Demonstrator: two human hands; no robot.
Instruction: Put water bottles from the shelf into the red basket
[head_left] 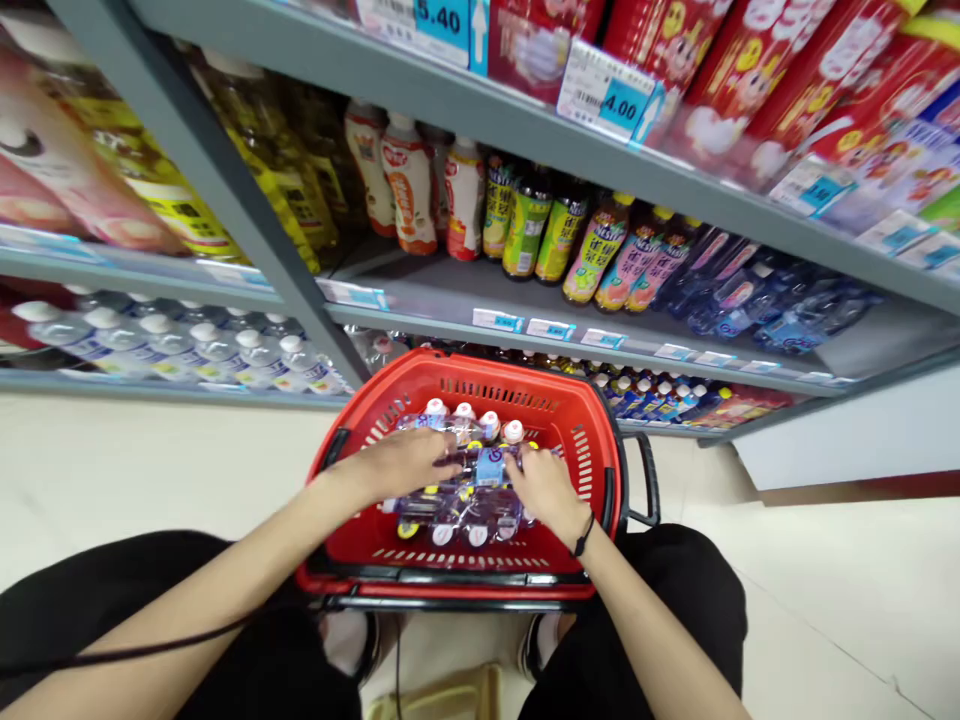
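Note:
A red shopping basket (480, 556) stands between my knees, with several bottles inside. Across the top of them lies a clear plastic bottle with a blue label (491, 467). My left hand (409, 462) is around its left end, thumb and fingers on either side. At the other end my right hand (549, 487) grips it, the thumb over the near edge of the label. White-capped bottles (513, 431) stick up behind it in the basket. Toward me are more clear bottles with white and yellow caps (442, 534). My palms hide part of the load.
Shelves of drinks rise right behind the basket; a shelf edge (600, 338) carries price tags. Pink and yellow tea bottles (596, 250) and toppled blue bottles (795, 310) sit there. A black handle (646, 480) juts from the basket's right. Below is a yellowish stool (450, 697). A black cable (150, 648) crosses my left arm.

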